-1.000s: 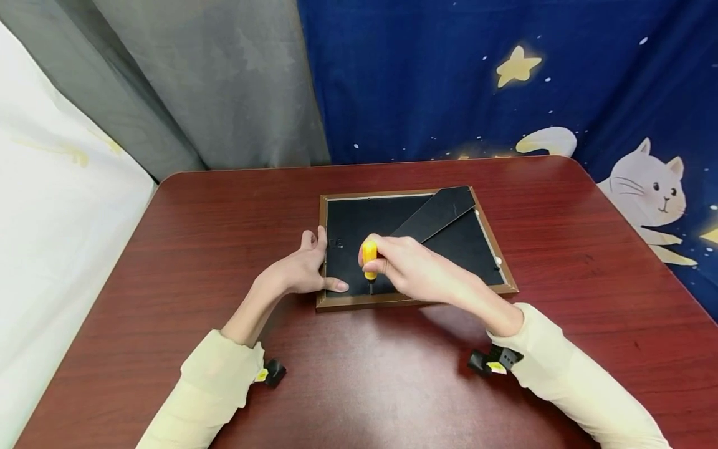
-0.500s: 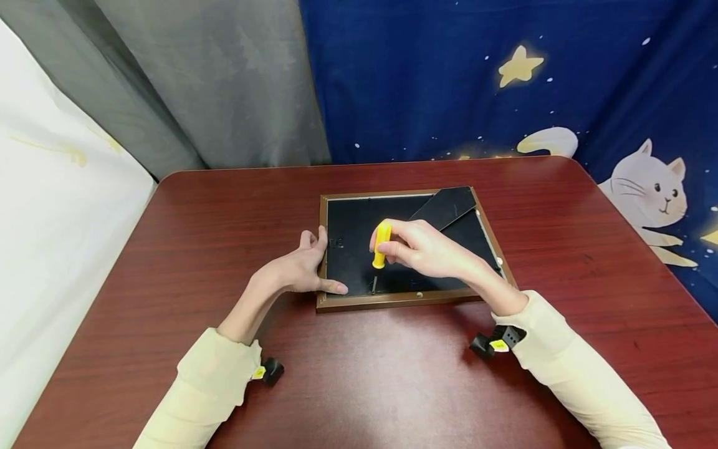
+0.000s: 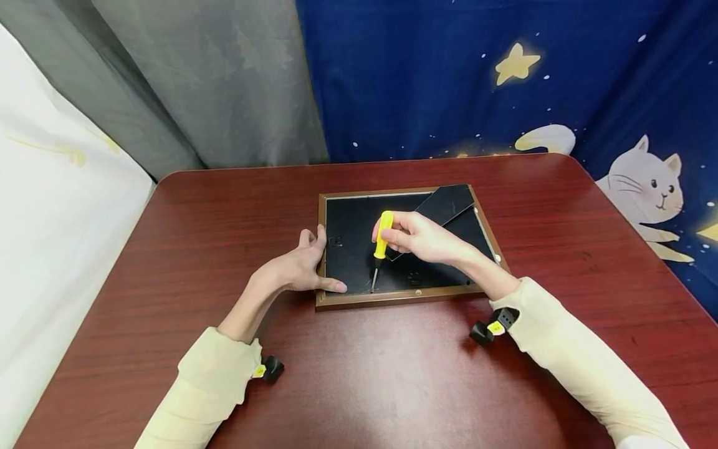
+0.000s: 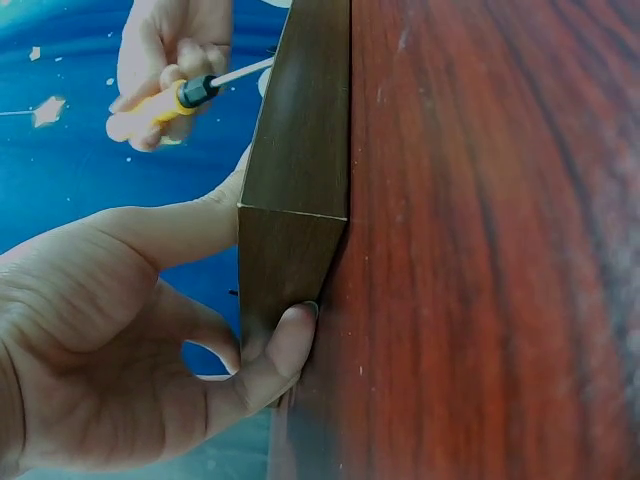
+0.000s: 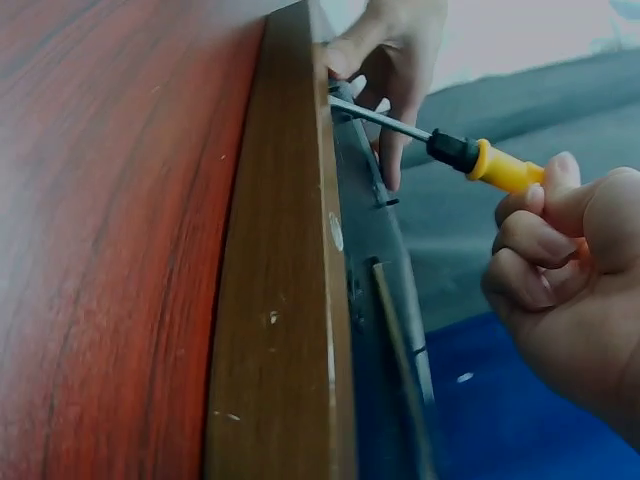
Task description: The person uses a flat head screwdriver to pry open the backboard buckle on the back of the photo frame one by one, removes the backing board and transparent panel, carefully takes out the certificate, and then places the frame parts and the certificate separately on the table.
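Observation:
A picture frame with a brown wooden border lies face down, its black backing board up. My left hand grips its near left corner, thumb over the front border and fingers along the left side, as the left wrist view also shows. My right hand holds a screwdriver by its yellow handle, tilted slightly to the right. The steel shaft reaches down to the inner edge of the front border, near my left thumb. A black easel stand lies slanted across the backing, partly behind my right hand.
The reddish-brown wooden table extends on all sides of the frame. Beyond its back edge hang a grey curtain and a blue curtain. White cloth hangs along the left.
My right hand has moved up and slightly right with the screwdriver, which has gone from nearly upright to tilted. Its tip stays at the front border. My left hand keeps its place.

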{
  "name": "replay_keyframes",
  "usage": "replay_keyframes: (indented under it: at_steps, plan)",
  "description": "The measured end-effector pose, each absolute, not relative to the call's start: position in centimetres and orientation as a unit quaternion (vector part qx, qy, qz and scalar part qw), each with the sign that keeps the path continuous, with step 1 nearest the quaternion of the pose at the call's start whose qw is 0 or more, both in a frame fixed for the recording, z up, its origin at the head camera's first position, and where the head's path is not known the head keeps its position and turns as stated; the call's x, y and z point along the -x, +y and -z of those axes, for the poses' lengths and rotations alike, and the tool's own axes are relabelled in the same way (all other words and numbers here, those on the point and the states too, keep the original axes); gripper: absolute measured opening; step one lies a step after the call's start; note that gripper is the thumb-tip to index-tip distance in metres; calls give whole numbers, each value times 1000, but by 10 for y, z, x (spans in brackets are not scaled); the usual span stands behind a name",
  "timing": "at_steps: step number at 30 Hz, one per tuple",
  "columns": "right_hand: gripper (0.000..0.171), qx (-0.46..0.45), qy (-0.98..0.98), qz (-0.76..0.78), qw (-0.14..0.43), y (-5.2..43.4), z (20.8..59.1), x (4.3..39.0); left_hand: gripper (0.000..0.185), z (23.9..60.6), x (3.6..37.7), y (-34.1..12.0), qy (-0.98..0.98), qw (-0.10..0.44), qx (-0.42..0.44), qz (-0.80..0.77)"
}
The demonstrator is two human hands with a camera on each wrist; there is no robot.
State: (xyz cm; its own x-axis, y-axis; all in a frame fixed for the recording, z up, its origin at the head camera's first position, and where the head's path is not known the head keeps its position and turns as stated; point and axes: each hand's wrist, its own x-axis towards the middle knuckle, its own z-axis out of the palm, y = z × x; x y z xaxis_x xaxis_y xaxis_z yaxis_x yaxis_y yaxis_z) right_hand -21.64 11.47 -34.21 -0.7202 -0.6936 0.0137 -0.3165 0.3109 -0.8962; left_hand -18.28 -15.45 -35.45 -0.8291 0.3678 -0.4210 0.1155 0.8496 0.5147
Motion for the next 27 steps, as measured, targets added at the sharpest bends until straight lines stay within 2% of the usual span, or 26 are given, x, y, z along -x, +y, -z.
replay_keyframes:
  at_steps: [6,8,15,22,27]
  plan:
    - [11,381,790,476,61,120,323,204,132,351,184,-152,927,264,-128,-235]
    - [11,374,786,490,44,123,317,206,132,351,185,-152,927,262,-129,-234]
    - [17,315,814,485,45,135,316,210,130,354,184,-156,923,266,-139,-241]
    - [22,317,841,438,-30,139,321,220,109,357,185,-156,923,246,-129,-265]
    - [22,365,838,391,-102,135,324,234,110,358,184,-155,933,231,-121,-247]
